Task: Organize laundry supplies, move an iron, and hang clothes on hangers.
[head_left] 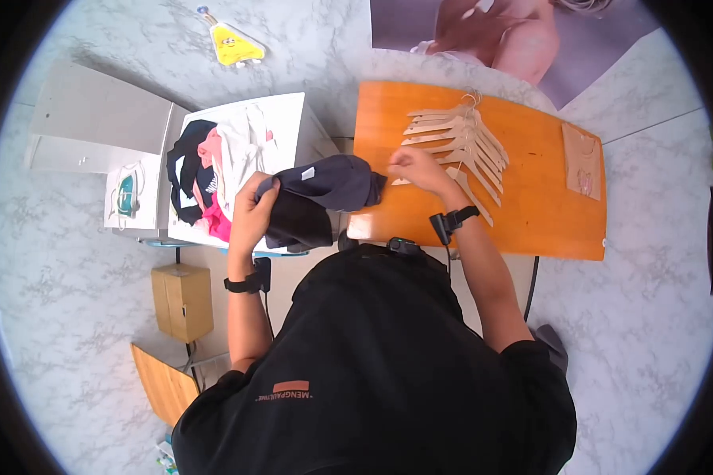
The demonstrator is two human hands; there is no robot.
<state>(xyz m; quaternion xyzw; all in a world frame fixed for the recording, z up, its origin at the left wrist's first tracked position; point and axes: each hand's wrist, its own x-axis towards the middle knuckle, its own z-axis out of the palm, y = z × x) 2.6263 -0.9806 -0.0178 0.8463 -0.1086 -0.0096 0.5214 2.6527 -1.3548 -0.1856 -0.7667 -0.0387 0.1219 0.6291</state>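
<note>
A dark grey garment [333,182] with a small white label is stretched out over the gap between the two tables. My left hand [255,210] is closed on its left end, gripping the cloth. Below it hangs a black piece of cloth [299,226]; whether this is part of the same garment I cannot tell. My right hand [418,169] is just beyond the garment's right end, fingers curled together, with nothing visible in them. Close by that hand, a row of wooden hangers [459,138] lies overlapped on the orange table [531,229].
Left of me, a pile of black, white and pink clothes [226,162] covers much of a white table [291,119]. A folded pinkish-beige garment [582,161] lies at the orange table's right end. Beneath the white table stands a cardboard box [182,301], near a wooden seat [165,384].
</note>
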